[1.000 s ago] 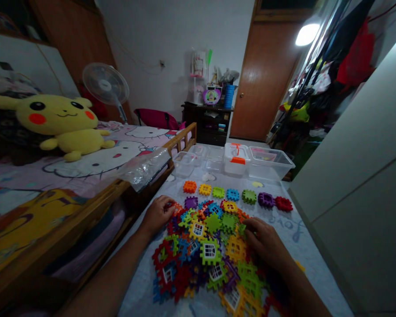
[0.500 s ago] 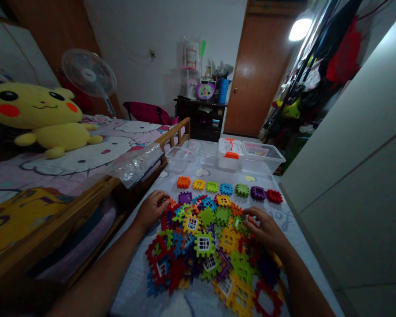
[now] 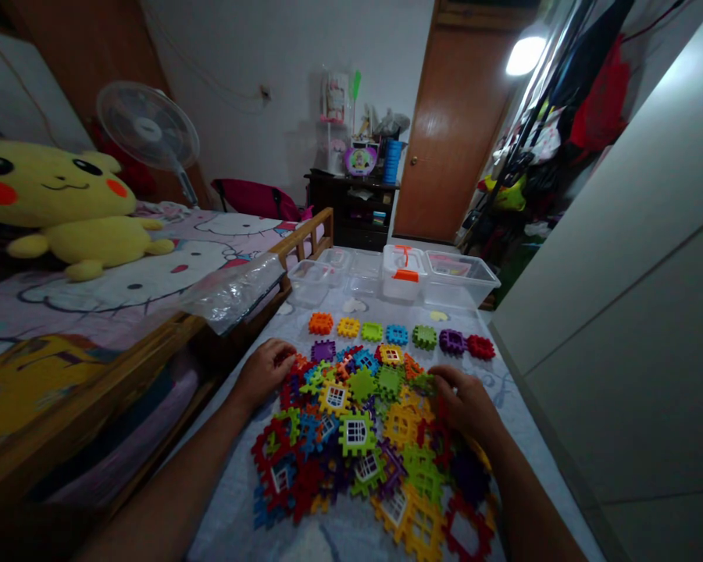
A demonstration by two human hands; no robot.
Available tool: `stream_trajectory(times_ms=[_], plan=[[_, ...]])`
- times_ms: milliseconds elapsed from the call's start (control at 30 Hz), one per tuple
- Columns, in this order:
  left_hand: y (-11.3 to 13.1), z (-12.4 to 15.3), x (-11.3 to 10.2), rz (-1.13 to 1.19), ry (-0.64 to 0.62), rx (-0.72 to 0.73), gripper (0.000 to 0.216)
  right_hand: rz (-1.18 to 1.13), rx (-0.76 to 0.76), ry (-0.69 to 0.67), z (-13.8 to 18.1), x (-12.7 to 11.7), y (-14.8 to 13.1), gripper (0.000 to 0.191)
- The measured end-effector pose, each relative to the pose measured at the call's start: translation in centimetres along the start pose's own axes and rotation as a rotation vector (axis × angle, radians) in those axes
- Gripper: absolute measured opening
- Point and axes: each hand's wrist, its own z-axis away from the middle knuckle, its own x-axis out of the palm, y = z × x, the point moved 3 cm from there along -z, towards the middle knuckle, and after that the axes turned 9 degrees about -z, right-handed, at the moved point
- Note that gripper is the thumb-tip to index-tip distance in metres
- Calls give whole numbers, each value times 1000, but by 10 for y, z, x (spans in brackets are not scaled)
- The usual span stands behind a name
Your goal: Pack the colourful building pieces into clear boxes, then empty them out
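Note:
A heap of colourful plastic interlocking blocks (image 3: 362, 385), square with notched edges, lies before me; some have white window grilles. My left hand (image 3: 266, 371) rests at the heap's upper left edge, fingers loosely bent and open, close to an orange block and a purple block (image 3: 322, 351). At the right edge is my right hand (image 3: 467, 400), open, its fingertips over the heap beside a green block (image 3: 422, 383); its palm side is hidden. Behind the heap runs a row of block stacks, from an orange stack (image 3: 320, 323) to a red stack (image 3: 480, 347).
Clear plastic bins (image 3: 462, 290) and a lidded box with orange latches (image 3: 403, 287) stand at the table's far end. A wooden bed rail (image 3: 202, 324) borders the left side, with a plastic bag (image 3: 234, 293) over it. A white cabinet (image 3: 626, 312) flanks the right.
The view has shifted slightly, so everything sits a little further left. My right fingers have shifted a little at the heap's edge; my left hand stays in place.

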Motion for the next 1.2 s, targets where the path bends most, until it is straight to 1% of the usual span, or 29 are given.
stream_trajectory(times_ms=[100,167,267,433,600,667,733,800,967,1067,1100,1133,1200], plan=[[-1,0,1,-13,-1,1,23,-59,41,156,-4,-6,13,39],[-3,0,2,-19,-3,8,24,-111,76,201,-6,-8,21,41],[-6,0,4,-20,-9,19,26,-132,132,218,-8,-9,30,40],[-9,-1,5,-25,-18,10,26,-43,155,205,-10,-14,37,36],[-8,0,4,-9,-29,3,28,7,198,206,-10,-22,43,40],[-8,0,4,-8,-33,6,28,35,167,143,-10,-20,42,44],[-7,0,4,-12,-32,10,28,94,104,65,-9,-15,39,49],[-7,0,3,-16,-24,15,27,147,48,30,-8,-10,38,51],[-5,0,3,-13,-15,9,25,227,5,98,-9,-7,40,47],[-4,0,2,-16,-21,-1,25,329,-60,177,-10,-3,29,43],[-3,0,2,-20,-24,-3,25,344,-101,180,-9,1,21,40],[-2,0,2,-23,-26,-3,25,341,-154,149,-8,7,13,38],[-1,0,1,-27,-28,2,25,303,-273,0,-5,21,-6,35]])
